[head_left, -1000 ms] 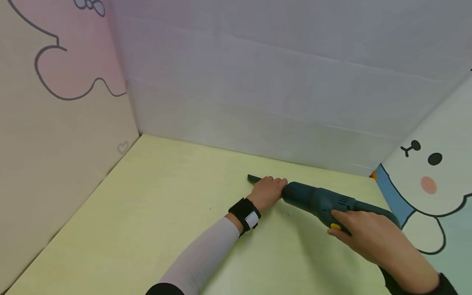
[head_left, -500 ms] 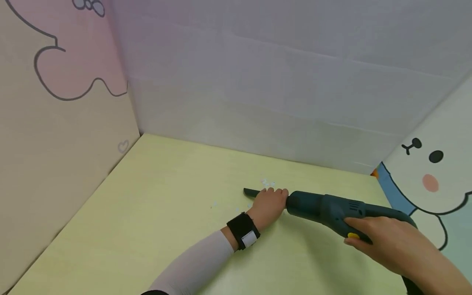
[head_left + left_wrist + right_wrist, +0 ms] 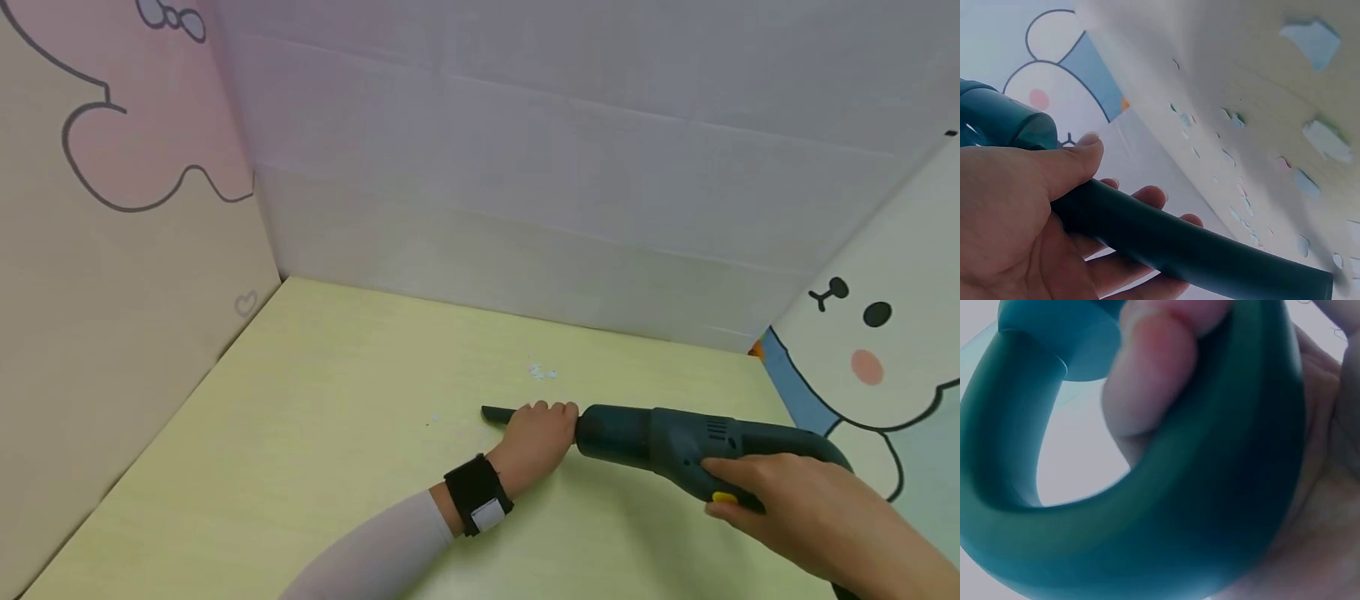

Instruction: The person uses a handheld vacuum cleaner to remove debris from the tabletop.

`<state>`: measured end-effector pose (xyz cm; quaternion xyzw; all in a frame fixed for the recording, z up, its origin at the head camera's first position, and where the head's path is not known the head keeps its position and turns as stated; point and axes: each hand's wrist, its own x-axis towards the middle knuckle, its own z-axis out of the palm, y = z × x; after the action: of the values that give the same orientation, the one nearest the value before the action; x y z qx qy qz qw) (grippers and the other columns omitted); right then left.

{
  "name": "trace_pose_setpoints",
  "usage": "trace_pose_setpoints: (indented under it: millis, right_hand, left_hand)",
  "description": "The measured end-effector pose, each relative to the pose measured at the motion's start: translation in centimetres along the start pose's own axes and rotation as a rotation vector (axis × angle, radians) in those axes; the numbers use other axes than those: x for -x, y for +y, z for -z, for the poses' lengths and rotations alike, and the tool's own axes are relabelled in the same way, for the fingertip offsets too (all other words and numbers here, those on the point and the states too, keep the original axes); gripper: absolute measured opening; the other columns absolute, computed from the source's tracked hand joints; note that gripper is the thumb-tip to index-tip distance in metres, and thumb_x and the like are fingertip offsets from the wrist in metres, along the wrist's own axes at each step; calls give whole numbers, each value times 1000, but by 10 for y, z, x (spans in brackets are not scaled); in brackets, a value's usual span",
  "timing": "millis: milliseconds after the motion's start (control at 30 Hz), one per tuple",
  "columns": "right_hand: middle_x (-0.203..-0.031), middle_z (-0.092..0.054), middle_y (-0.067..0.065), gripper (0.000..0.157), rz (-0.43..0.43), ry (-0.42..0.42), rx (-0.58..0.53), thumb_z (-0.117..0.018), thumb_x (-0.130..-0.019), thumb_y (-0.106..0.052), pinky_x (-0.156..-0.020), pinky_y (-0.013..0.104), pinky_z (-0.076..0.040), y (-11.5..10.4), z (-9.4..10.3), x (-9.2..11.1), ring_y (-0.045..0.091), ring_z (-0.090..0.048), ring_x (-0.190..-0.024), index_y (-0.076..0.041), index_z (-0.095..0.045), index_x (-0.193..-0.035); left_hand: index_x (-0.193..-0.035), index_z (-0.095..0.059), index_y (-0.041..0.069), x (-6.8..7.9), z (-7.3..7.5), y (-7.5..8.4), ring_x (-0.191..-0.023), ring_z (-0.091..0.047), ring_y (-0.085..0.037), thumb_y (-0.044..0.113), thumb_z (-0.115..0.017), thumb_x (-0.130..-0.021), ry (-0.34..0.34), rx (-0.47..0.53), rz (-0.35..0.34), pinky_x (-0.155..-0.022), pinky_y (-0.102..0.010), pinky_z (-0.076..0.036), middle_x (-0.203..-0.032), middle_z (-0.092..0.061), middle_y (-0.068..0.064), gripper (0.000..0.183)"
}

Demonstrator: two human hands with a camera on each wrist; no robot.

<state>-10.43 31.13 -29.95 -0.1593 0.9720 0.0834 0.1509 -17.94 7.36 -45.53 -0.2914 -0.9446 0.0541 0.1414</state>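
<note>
A dark green handheld vacuum cleaner lies across both hands over the pale yellow tabletop. My left hand grips its narrow nozzle, thumb on one side and fingers curled round the other. The nozzle tip points left, close over the table in the head view. My right hand holds the looped handle, its thumb near a yellow button. In the left wrist view, small paper scraps are strewn on the table beyond the nozzle. A small cluster of scraps lies behind the left hand.
A white panel stands along the table's back edge. Panels printed with cartoon figures flank the left and right sides. A lone scrap sits left of the nozzle tip on the tabletop.
Both hands have drawn the vacuum cleaner nearer to me, with the nozzle tip shifting slightly left. The scrap cluster behind the left hand has come into view.
</note>
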Motion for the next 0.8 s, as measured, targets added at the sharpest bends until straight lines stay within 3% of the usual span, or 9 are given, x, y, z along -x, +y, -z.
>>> trace_pose_setpoints:
  millis: [333, 567, 800]
  right_hand:
    - [-95, -68, -7, 65, 29, -9, -13, -53, -69, -73, -72, 51, -51, -6, -1, 2, 20, -62, -86, -25, -67, -111]
    - [-95, -67, -8, 69, 52, 7, -12, -48, -68, -77, -73, 51, -51, -11, -2, 1, 17, -62, -85, -26, -67, -111]
    - [-92, -67, -11, 71, 89, 53, 2, -42, -68, -80, -70, 46, -52, -20, -1, -1, 13, -62, -81, -29, -67, -111]
  left_hand:
    - [-93, -52, 14, 20, 6, -3, -61, -49, -12, 44, -59, -87, 34, 0, 9, -48, -23, -42, -76, -55, 4, 31]
    - [-91, -53, 13, 28, 13, -10, -59, -49, -12, 31, -59, -90, 45, 16, 23, -47, -23, -42, -75, -56, 4, 19]
    - [-89, -54, 13, 34, 14, -18, -58, -50, -11, 28, -60, -89, 64, -13, 44, -48, -23, -43, -74, -57, 4, 16]
